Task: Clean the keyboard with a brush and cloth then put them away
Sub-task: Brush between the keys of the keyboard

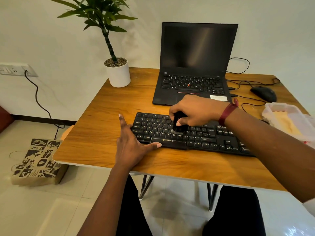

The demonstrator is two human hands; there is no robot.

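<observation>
Bristles of a small black-handled brush (178,126) press down on the middle letter rows of the black full-size plastic keyboard (190,133), which lies across the front half of the brown wood-grain table (105,133) (its space bar carries a printed brand name). The right hand (194,110) has its fingers curled tight round the brush handle, thumb pressed against the near side, with a dark red band (227,113) on the wrist. The left hand (134,143) lies flat and spread at the keyboard's left end, gripping nothing: the thumb rests along the front edge near the space bar and the fingers point up beside the left side. Behind the keyboard stands an open black laptop (194,65) with a dark screen, a potted green plant in a white cylindrical pot (118,74) to its left and a black corded mouse (264,93) to its right. At the table's right edge sits a translucent plastic container (267,114) holding a pale yellow cloth (284,120). A printed brown paper bag (38,161) stands on the floor.
</observation>
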